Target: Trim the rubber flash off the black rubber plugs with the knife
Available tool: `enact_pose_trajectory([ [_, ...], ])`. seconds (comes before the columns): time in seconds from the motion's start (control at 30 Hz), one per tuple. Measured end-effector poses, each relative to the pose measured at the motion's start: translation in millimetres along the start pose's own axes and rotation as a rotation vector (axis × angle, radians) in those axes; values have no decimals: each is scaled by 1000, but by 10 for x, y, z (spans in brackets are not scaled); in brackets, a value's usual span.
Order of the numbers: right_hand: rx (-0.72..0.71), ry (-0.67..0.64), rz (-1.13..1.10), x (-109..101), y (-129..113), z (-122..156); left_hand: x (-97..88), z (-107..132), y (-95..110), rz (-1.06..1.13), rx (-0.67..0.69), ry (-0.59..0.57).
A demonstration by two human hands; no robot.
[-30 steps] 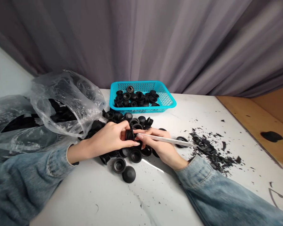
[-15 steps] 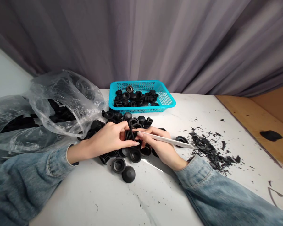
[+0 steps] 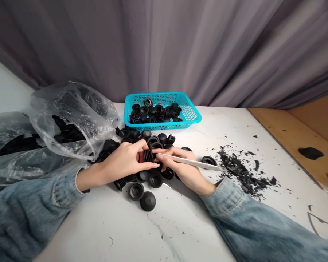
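Note:
My left hand (image 3: pixel 127 160) is closed around a black ribbed rubber plug (image 3: pixel 148 155), gripping it between thumb and fingers with its ridges on edge. My right hand (image 3: pixel 184 169) is closed on a slim, flat, pale tool (image 3: pixel 191 161). The tool's far end meets the plug's right side, where my fingers hide the tip; its wide end points right, over the wrist. Beneath and around both hands lies a pile of similar black plugs, among them a dished one (image 3: pixel 136 191) and a domed one (image 3: pixel 148 201) at the front edge.
Behind the pile stands a turquoise basket (image 3: pixel 164 126) holding several black plugs. A clear plastic bag (image 3: pixel 79 120) with more black pieces is on the left. Black rubber scraps (image 3: pixel 239 169) lie scattered right of my hands. A brown board (image 3: pixel 287 134) borders the white table (image 3: pixel 120 229).
The whole scene has shifted slightly left and up in the view. Both hands keep their grips on the plug and the pale tool, with hardly any movement between them.

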State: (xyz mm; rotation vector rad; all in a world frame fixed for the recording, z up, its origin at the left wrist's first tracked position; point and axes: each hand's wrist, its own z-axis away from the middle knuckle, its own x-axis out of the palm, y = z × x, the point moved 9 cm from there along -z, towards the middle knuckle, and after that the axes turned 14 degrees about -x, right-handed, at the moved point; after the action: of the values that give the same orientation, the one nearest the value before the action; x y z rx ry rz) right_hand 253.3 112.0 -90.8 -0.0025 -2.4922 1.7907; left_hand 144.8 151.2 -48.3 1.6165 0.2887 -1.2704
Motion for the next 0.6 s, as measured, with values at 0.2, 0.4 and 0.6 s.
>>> enact_pose_trajectory([
  [0.2, -1, 12, -29, -10, 5, 8, -11, 7, -3, -3, 9, 13],
  [0.4, -5, 5, -40, 13, -25, -4, -12, 6, 3, -3, 16, 22],
  [0.6, -31, -8, -18, 11, -13, -1, 10, 6, 3, 37, 9, 27],
])
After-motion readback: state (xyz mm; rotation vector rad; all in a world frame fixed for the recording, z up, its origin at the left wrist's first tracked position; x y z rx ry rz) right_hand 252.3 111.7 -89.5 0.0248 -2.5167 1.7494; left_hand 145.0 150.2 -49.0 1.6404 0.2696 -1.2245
